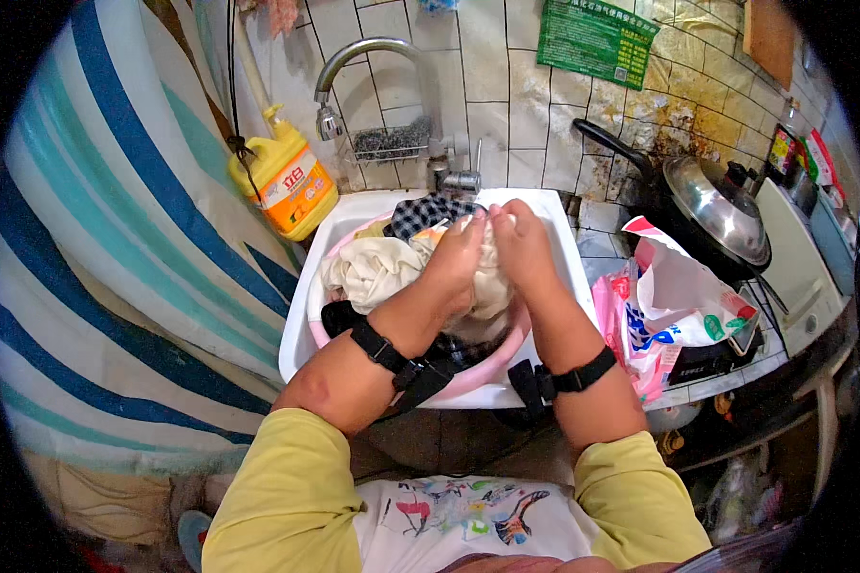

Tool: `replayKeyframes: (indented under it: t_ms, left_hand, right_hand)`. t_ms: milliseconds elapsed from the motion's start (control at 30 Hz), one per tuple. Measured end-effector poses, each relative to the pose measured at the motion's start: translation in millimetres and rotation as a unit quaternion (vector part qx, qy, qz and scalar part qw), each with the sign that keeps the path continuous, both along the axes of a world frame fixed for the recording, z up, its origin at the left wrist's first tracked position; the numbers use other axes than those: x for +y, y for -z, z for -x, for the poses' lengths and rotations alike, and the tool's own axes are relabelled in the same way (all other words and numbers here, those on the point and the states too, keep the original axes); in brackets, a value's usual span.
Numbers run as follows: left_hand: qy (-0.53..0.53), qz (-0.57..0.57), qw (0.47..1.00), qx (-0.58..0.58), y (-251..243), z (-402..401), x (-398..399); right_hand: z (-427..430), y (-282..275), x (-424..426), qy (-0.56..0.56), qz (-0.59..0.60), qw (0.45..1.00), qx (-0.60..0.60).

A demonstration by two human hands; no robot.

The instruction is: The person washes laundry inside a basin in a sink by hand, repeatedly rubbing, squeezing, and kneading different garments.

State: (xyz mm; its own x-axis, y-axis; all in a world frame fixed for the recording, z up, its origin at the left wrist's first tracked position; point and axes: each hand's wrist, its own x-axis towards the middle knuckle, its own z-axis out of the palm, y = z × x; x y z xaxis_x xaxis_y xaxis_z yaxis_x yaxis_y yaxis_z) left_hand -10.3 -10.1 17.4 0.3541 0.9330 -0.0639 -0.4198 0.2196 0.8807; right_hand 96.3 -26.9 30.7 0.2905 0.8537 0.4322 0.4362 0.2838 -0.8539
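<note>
A pink plastic basin sits inside the white sink, heaped with wet clothes. My left hand and my right hand are close together over the basin's far right part, both gripping a cream-coloured cloth between them. More cream cloth lies bunched to the left of my hands. Behind it is a dark checked cloth. Black fabric shows at the basin's left, and dark water or fabric lies under my wrists. My fingertips are partly hidden by the backs of my hands.
A chrome faucet arches above the sink's back left. A yellow detergent bottle stands left, beside a striped curtain. On the right are an open pink-and-white plastic packet and a wok with a metal lid.
</note>
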Motion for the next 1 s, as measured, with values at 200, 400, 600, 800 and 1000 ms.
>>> replayKeyframes:
  t_ms: [200,400,600,800,1000]
  left_hand:
    - [-0.014,0.053,0.998,-0.023,-6.1,3.4,-3.3]
    - [0.029,0.072,0.997,-0.026,1.2,3.9,3.5]
    - [-0.042,0.075,0.995,-0.059,6.1,10.2,4.9]
    - [-0.029,0.064,0.998,0.004,-20.6,-6.7,-22.8]
    - [-0.042,0.125,0.991,-0.003,-10.3,3.6,-10.7]
  right_hand:
    - [12.5,-4.3,0.4,-0.059,0.049,0.994,-0.073]
    - [0.7,5.2,19.2,-0.019,0.051,0.995,-0.087]
    - [22.5,-2.3,-14.2,-0.087,0.031,0.989,-0.114]
    - [-1.3,13.5,7.6,-0.025,-0.026,0.998,-0.05]
    - [7.0,12.3,-5.0,-0.102,-0.031,0.992,-0.072]
